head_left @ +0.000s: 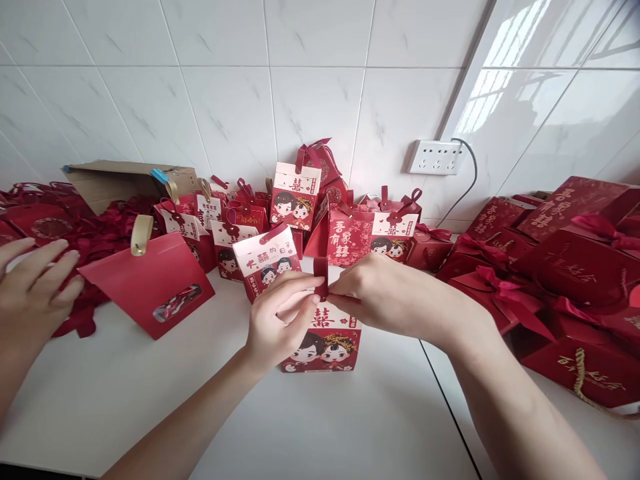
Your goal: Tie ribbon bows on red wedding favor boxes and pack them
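From the head view, I see the person's left hand (277, 325) with thumb and fingers nearly closed, pinching the dark red strap (321, 268) at its base. The right hand (379, 288) has its fingers bunched tight on the strap's other side. Below them, the red-and-white gift box (331, 359) with two cartoon faces stands upright on the counter (165, 407). Another person's hand (37, 287), fingers loosely spread, is near a red box with a gold loop (137, 277). More gift boxes crowd along the tiled wall (320, 40).
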Tool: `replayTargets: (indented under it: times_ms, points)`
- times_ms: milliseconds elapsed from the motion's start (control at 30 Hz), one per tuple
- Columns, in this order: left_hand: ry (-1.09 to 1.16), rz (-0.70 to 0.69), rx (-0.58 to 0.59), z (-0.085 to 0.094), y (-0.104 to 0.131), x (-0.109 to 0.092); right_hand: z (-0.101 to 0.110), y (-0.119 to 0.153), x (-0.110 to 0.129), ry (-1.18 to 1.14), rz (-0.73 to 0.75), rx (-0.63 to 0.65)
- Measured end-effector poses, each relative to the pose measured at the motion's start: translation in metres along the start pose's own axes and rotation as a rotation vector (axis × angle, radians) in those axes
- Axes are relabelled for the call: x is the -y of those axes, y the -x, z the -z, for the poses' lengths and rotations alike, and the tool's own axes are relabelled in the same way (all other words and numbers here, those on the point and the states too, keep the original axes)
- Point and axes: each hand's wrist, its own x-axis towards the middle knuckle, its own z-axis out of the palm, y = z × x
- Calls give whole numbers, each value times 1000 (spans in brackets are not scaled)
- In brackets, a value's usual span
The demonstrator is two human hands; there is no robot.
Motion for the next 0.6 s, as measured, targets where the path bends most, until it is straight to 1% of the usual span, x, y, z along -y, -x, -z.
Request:
replayTargets:
  times_ms: [100,200,267,333,400,467,600]
  points:
    - [-29,-10,5,-1,1,1,2,1,-5,-77,-50,-66]
    - [2,30,-19,-3,2,2,2,0,-5,-124,-122,-235]
    - [49,66,-41,-4,3,2,1,-2,-3,-159,-109,-310]
    - [97,113,-38,-4,4,3,0,-4,-1,-181,-75,-323]
    - [131,184,-19,-3,4,5,0,-5,-1,-195,-66,-367]
    - [169,262,13,-3,5,7,1,-4,-4,-240,-81,-491]
    - [251,401,66,-7,9,12,4,-1,-18,-435,-171,-888]
